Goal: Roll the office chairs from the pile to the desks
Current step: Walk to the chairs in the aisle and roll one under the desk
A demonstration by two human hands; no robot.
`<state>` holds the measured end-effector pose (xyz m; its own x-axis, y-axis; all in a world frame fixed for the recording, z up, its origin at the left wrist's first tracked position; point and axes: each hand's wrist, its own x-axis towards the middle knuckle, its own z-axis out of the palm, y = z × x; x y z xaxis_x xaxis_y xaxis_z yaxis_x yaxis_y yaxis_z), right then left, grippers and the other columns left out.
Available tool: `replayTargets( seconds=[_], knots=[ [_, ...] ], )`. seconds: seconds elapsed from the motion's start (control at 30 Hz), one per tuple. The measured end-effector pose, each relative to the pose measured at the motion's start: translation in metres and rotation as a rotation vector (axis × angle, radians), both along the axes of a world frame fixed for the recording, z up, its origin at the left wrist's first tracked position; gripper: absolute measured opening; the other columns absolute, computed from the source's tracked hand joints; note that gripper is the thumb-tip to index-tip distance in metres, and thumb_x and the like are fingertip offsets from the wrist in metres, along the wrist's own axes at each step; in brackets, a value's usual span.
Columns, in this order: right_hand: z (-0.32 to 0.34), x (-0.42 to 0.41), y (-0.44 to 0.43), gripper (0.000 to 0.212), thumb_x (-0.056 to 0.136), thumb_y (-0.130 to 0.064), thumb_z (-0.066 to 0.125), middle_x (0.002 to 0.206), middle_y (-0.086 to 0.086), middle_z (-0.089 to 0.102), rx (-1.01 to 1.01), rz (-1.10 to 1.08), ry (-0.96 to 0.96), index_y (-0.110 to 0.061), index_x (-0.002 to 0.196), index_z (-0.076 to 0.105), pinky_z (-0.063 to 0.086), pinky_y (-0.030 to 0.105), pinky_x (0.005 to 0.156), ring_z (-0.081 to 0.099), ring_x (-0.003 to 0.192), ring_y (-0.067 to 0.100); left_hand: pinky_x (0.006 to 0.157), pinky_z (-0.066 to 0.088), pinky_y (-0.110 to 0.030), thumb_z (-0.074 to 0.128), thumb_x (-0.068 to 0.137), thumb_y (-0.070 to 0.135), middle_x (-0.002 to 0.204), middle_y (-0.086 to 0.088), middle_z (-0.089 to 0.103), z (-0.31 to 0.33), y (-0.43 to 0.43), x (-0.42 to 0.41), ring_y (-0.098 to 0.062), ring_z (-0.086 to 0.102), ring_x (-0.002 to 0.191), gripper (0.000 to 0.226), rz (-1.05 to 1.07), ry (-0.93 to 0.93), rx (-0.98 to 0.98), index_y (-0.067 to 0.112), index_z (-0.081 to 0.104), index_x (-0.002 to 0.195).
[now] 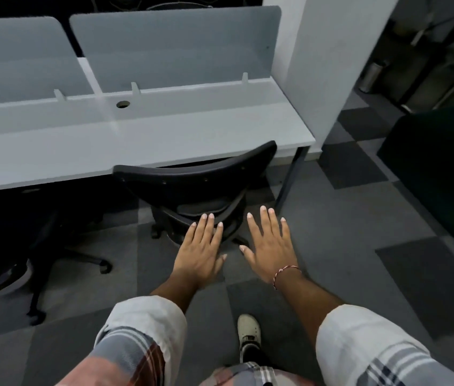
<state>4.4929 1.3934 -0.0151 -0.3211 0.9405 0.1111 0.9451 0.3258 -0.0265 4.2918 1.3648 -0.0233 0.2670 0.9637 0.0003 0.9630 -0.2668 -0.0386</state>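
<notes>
Farthest left, a second chair (pixel 42 246) is seen tucked under the desk (pixel 164 140). Further right, the chair (pixel 192 176) is parked at the desk edge, its seat pushed beneath. Nothing is gripped: the left hand (pixel 200 252) is spread flat with straight fingers just behind the chair's lower back, and contact cannot be confirmed. The right hand (pixel 270 246) is likewise held wide open beside it. Delivery of this chair is judged complete; a trip to the pile, unseen here, is called for next.
</notes>
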Motion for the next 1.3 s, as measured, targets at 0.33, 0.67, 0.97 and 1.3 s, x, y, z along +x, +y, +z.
replayTargets(
  seconds=[0.33,0.67,0.97,1.3],
  knots=[
    [-0.015,0.097,-0.103,0.079,0.087,-0.056,0.06,0.157,0.02,0.031,-0.097,-0.289,-0.042,-0.018,0.152,0.035,0.028,0.056,0.115,0.027,0.146,0.037,0.123,0.017,-0.05,0.025,0.096,0.056,0.162,-0.022,0.023,-0.008,-0.04,0.106,-0.036,0.017,0.152,0.077,-0.319,0.038,-0.089,0.007,0.032,0.155],
    [-0.022,0.221,-0.18,0.08,0.083,-0.058,0.066,0.152,0.02,0.04,-0.174,-0.579,-0.023,-0.017,0.148,0.043,0.033,0.055,0.11,0.037,0.141,0.038,0.123,0.002,-0.047,0.016,0.098,0.057,0.165,-0.02,0.012,-0.012,-0.063,0.243,-0.035,0.004,0.154,0.078,-0.606,0.126,-0.15,0.009,0.02,0.159],
    [-0.025,0.385,-0.269,0.081,0.08,-0.059,0.069,0.149,0.019,0.045,-0.237,-0.874,0.02,-0.017,0.146,0.047,0.028,0.052,0.109,0.042,0.138,0.038,0.117,-0.02,-0.042,0.011,0.104,0.056,0.165,-0.015,-0.016,-0.008,-0.119,0.445,-0.03,-0.022,0.151,0.073,-0.881,0.146,-0.219,0.014,-0.009,0.159],
    [-0.029,0.513,-0.37,0.077,0.087,-0.063,0.027,0.152,0.019,0.04,-0.313,-1.201,0.182,-0.018,0.147,0.044,0.029,0.053,0.111,0.039,0.14,0.037,0.121,-0.011,-0.045,-0.007,0.087,0.058,0.166,-0.018,-0.009,-0.007,-0.185,0.623,-0.033,-0.013,0.153,0.087,-1.182,0.174,-0.21,0.011,-0.001,0.16]
  ],
)
